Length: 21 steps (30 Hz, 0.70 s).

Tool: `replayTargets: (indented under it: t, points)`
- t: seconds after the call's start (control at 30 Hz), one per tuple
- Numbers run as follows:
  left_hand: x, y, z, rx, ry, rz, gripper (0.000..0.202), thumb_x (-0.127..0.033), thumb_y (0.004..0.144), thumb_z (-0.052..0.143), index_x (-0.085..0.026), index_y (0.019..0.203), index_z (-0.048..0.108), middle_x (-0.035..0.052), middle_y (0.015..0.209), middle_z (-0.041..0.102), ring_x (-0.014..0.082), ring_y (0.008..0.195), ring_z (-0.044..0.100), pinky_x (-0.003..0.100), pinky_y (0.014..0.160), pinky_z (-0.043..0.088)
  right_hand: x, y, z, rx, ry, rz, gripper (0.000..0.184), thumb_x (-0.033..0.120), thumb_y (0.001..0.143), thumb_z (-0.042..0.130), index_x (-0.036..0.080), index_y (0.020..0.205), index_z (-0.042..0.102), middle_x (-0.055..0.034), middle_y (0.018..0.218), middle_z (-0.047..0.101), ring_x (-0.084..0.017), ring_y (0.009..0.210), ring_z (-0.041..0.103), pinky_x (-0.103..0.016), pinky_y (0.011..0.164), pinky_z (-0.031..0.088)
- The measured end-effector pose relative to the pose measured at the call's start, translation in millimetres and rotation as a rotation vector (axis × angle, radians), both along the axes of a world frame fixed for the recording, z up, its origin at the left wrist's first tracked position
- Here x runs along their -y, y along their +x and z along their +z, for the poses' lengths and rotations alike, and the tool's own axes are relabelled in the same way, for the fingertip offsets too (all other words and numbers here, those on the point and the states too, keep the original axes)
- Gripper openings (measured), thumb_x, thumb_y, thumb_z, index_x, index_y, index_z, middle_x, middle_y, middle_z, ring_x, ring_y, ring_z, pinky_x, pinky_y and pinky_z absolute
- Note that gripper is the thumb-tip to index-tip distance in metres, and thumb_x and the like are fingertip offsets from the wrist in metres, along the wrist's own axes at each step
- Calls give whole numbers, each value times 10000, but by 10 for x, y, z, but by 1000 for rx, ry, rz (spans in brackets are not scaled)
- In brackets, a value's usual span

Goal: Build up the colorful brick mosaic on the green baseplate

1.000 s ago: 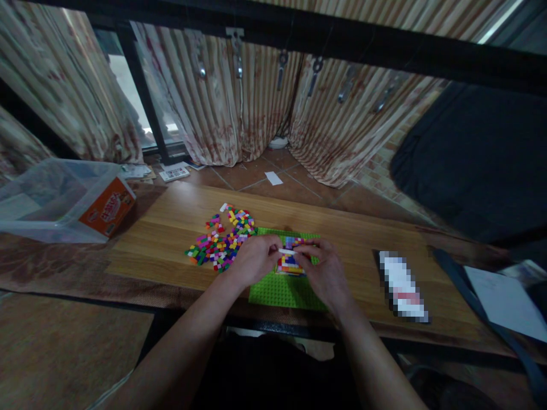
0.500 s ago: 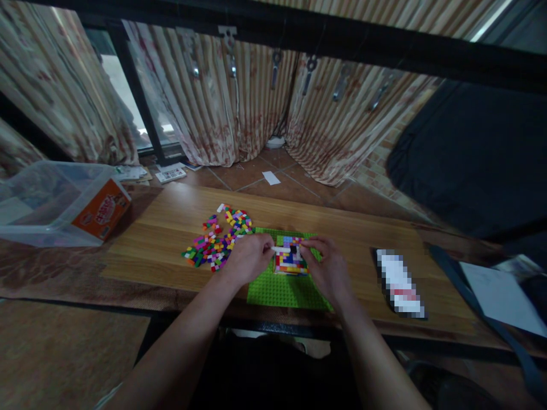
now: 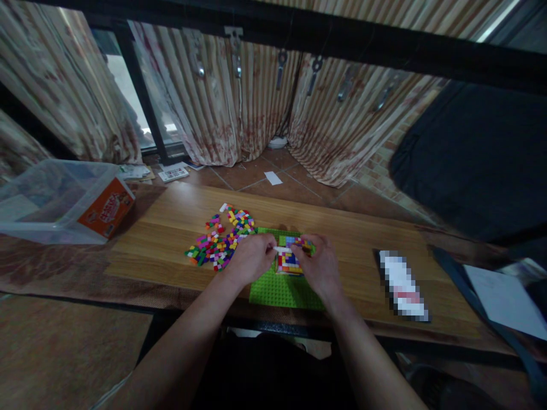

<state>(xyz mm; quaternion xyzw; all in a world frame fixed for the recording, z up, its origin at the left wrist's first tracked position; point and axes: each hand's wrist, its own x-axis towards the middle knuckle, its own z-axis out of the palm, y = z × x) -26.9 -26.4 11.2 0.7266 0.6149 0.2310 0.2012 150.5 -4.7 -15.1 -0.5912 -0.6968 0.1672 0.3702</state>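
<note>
Left hand (image 3: 252, 256): pinches one end of a white piece (image 3: 281, 249).
Right hand (image 3: 321, 267): fingertips at the piece's other end; cannot tell whether they grip.
White piece: over the multicoloured brick build (image 3: 289, 265); seating unclear.
Built: several colours joined, on the green baseplate (image 3: 282, 293).
Unused: many loose bricks (image 3: 219, 247) on the bench (image 3: 359, 239), left of the baseplate.

Wood, plastic, cloth.
Worktop (image 3: 363, 245) smooth wood grain, faint sheen at far left — baseplate (image 3: 280, 293) studded plastic, bricks (image 3: 220, 247) plastic; tub (image 3: 51, 232) smooth, see-through plastic — curtains (image 3: 213, 114) matt pleated cloth.
</note>
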Motion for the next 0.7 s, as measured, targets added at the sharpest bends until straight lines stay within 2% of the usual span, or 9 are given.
replayTargets:
  t: [0.13,0.37,0.57,0.7]
  points:
    - [-2,0,-7,17,4,-10,123,-187,831,542,-176,801,660,10,714,663,132,637,579,238,603,392,-6,-5,9,-3,-23,7,342,423,800,624,148,992,692,-160,1043,628,-283,983,586,-442,897,459]
    - [18,-20,3,33,5,-36,151,-208,843,531,-186,789,669,-2,688,657,123,617,563,233,588,382,-10,7,9,-16,-4,19,320,442,810,605,180,972,692,-135,1024,641,-276,975,594,-453,895,460]
    - [105,-66,95,1,-32,89,154,-242,809,573,-185,727,690,7,650,671,133,574,564,252,576,398,-13,50,31,-32,16,26,328,463,838,568,183,948,700,-135,1019,656,-276,996,598,-447,918,454]
    - [157,-1,126,-26,-25,193,150,-228,788,582,-184,692,688,18,652,687,140,580,580,259,584,414,-4,45,50,-37,18,27,310,450,842,562,190,935,702,-127,1017,658,-269,982,603,-443,914,457]
